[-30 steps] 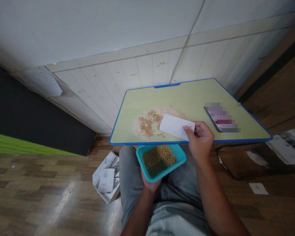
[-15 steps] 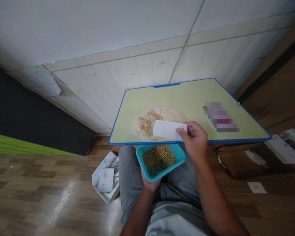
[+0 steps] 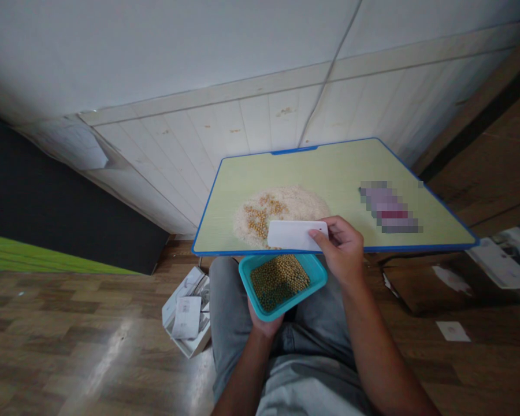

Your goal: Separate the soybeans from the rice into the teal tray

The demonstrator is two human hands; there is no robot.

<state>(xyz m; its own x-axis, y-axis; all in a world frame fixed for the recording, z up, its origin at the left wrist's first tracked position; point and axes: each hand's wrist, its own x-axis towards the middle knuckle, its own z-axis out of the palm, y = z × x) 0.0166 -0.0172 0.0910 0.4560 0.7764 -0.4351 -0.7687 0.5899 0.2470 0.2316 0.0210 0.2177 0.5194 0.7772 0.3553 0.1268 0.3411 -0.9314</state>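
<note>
My left hand (image 3: 266,322) grips a teal plastic tub (image 3: 315,278) from below, just under the table's front edge; its fingers are mostly hidden. Yellow-brown soybeans (image 3: 281,280) fill the bottom of the tub. Between thumb and fingers, my right hand (image 3: 342,245) pinches a flat white plastic scraper card (image 3: 292,235) at its right end. The card stands at the front edge of the table, above the tub. Behind it lies a spread of pale rice-like grain (image 3: 305,202), with loose soybeans (image 3: 257,221) on its left part.
The folding table (image 3: 342,164) has a pale green top and blue rim, against a white panelled wall (image 3: 260,121). A blurred-out flat object (image 3: 390,208) lies on its right. On the floor are a white box (image 3: 188,315) with papers and a cardboard box (image 3: 424,283).
The white card has come slightly toward me and down, to the table's front edge, tilting more upright. Soybeans near the edge are now hidden behind it. The tub has hardly moved.
</note>
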